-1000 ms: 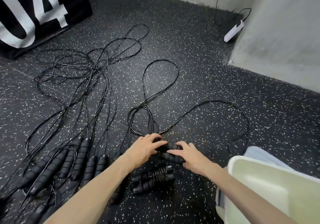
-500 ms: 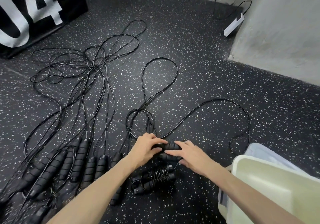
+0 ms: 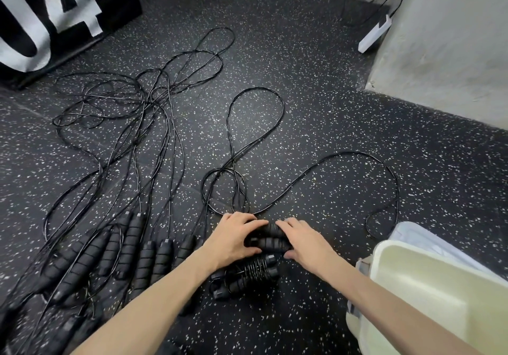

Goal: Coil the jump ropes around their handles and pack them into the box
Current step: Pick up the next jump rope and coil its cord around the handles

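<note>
Gripping the paired handles [image 3: 268, 237] on the floor [image 3: 316, 123], our left hand [image 3: 233, 240] and right hand [image 3: 305, 242] curl fingers round both ends; their ribbed foam should hold firm, while the thin cord [image 3: 255, 123] looks springy and tangle-prone.

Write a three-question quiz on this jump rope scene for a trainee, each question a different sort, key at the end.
1. True or false: the coiled jump rope already lies inside the box.
2. Multiple choice: the pair of handles under both hands lies A) on the speckled floor, B) in the box, C) on the power strip.
3. Fill in: the row of uncoiled handles lies to the person's ____ of the left hand.

Key: 1 false, it lies on the floor near the right hand; 2 A; 3 left.
</note>
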